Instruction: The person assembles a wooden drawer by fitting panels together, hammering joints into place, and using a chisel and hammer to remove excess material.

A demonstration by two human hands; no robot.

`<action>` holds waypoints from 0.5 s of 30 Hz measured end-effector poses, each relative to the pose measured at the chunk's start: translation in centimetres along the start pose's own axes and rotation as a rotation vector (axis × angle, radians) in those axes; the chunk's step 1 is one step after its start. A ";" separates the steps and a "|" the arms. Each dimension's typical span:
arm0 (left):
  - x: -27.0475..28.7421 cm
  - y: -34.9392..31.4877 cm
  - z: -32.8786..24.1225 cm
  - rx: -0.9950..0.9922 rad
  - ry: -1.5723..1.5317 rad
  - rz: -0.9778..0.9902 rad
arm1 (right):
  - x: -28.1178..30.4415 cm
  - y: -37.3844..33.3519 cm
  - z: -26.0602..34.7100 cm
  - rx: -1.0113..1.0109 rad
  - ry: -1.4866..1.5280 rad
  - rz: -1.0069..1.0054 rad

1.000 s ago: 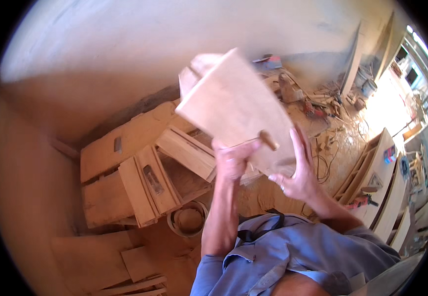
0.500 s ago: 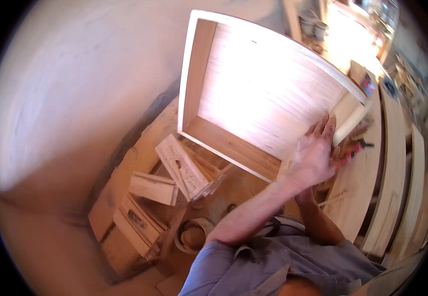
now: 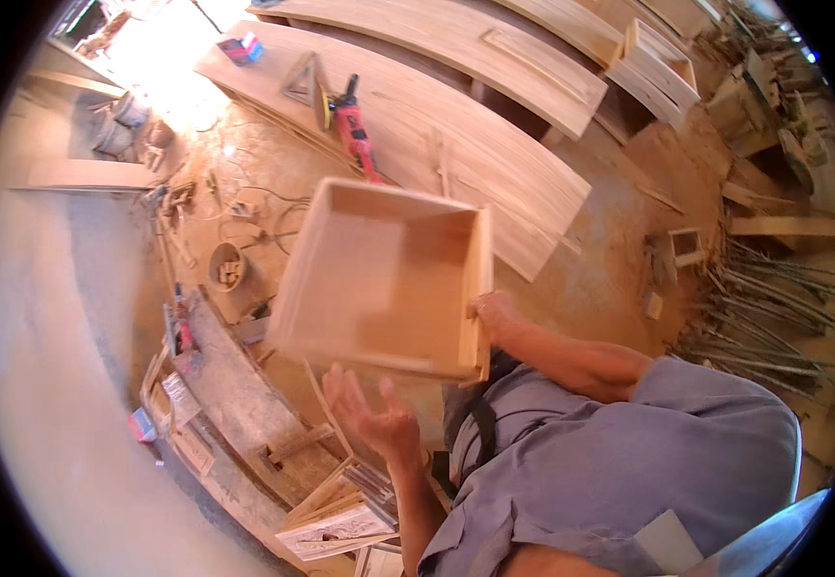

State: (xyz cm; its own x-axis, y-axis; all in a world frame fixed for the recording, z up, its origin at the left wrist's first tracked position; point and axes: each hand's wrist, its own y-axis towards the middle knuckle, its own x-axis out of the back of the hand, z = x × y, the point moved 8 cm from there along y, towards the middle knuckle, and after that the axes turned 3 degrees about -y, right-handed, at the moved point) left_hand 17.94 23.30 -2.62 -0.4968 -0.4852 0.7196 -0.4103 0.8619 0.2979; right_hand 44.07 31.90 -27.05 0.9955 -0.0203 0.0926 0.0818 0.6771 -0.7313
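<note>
A light wooden drawer box, open side facing me, hangs in the air in front of my chest. My right hand grips its right side wall near the lower corner. Just under the box's lower edge, my left hand is palm-up with the fingers spread and holds nothing. I cannot tell whether its fingertips touch the box. My blue shirt fills the lower right.
Long curved wooden panels lie across the top, with a red power sander on one. Another drawer box sits top right, a bundle of thin sticks at right. A small bucket and stacked wood pieces are at left on the sawdust floor.
My view has swung round to the panels and floor. The box, held high and close before, is now lower and smaller in view, and my left hand has come off it.
</note>
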 end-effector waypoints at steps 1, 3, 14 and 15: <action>-2.4 -1.0 0.5 0.007 -0.067 0.097 | 2.7 0.5 -2.1 -0.069 0.059 -0.131; -6.3 -2.5 1.8 0.170 -0.227 0.251 | 7.9 1.4 -5.5 -0.126 0.226 -0.362; -19.6 -3.5 1.4 0.153 -0.151 0.616 | 26.4 9.9 -8.4 -0.083 0.422 -0.787; -21.6 -2.4 0.7 0.118 -0.129 0.606 | 27.4 11.9 -9.0 -0.079 0.427 -0.801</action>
State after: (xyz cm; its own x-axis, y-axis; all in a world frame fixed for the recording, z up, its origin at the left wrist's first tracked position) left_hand 29.18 31.59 -19.30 -0.7527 0.0640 0.6553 -0.1052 0.9708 -0.2156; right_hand 72.71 32.79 -39.31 0.5711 -0.7442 0.3464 0.7438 0.2907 -0.6019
